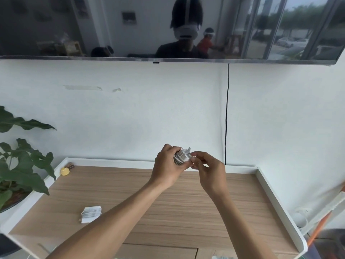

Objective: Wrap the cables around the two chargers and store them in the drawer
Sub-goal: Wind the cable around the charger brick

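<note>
Bottom edge: wood-grain panels [158, 251] with seams, just below the front of the surface [186, 212]; cannot tell if they are the drawer. Both bare forearms reach up over the surface from the bottom of the frame.

Near left on the surface: wrapped charger [91, 214], white, its cable wound tight round the body, lying flat and well apart from both hands.

Mid frame, raised above the back part of the surface: left hand [166, 165] grips the second charger [183, 156], fingers curled round its body, back of the hand toward the camera. White cable [177, 159] sits in coils round this charger; plug prongs stick out on top. Right hand [211, 172] is just beside it, fingertips [196, 161] bunched and pinching at the right side of the coil, touching it. What exactly is between them is hidden, likely the cable end.

Back left corner of the surface: small yellow bowl-like thing [65, 171] with brown sticks beside it. Raised white rim [268, 193] runs round the surface. Green leafy plant [22, 165] off the left edge. White wall socket [303, 211] low at right.

Wall behind: thin black cord [226, 118] hangs straight down from the TV [112, 27], whose dark screen reflects a person wearing a headset.
</note>
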The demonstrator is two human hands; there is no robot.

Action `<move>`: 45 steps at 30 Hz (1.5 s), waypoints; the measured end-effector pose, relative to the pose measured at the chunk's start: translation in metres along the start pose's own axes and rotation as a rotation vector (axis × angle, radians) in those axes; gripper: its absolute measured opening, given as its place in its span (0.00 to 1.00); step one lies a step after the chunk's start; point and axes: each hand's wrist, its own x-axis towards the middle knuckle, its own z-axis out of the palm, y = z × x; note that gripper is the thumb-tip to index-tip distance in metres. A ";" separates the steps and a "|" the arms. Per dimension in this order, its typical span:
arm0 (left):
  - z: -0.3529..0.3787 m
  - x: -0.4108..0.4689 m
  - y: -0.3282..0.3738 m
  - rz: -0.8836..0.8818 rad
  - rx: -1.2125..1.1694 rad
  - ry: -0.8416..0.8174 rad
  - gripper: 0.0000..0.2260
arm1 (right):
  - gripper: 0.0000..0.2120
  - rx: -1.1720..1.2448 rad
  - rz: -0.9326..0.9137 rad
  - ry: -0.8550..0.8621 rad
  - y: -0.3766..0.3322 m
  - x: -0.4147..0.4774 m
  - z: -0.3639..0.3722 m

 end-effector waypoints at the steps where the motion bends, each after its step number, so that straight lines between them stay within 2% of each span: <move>1: 0.000 0.000 0.000 0.002 0.004 0.003 0.17 | 0.06 0.003 -0.012 0.012 0.001 -0.001 0.001; 9: 0.003 -0.001 -0.003 0.013 0.073 0.022 0.19 | 0.13 -0.269 -0.203 -0.103 0.010 0.001 -0.005; 12: 0.003 -0.004 -0.002 0.012 0.077 0.012 0.19 | 0.13 -0.313 -0.250 -0.110 0.013 0.004 -0.008; 20: 0.003 -0.006 -0.001 0.073 0.136 -0.004 0.21 | 0.05 -0.225 -0.144 -0.108 0.008 0.010 -0.014; 24: 0.004 -0.007 -0.001 0.101 0.159 -0.006 0.22 | 0.06 -0.146 -0.106 -0.138 0.004 0.011 -0.016; 27: 0.002 -0.006 -0.002 0.128 0.187 -0.022 0.23 | 0.12 -0.121 -0.118 -0.187 0.005 0.010 -0.018; 37: 0.002 -0.007 -0.006 0.199 0.277 -0.058 0.22 | 0.09 -0.091 -0.109 -0.234 0.012 0.010 -0.015; 43: 0.005 -0.010 -0.009 0.216 0.360 -0.067 0.23 | 0.09 -0.112 -0.092 -0.135 0.028 0.004 -0.004; 45: 0.006 -0.010 -0.011 0.199 0.341 -0.064 0.22 | 0.07 -0.143 -0.148 -0.093 0.033 0.000 0.000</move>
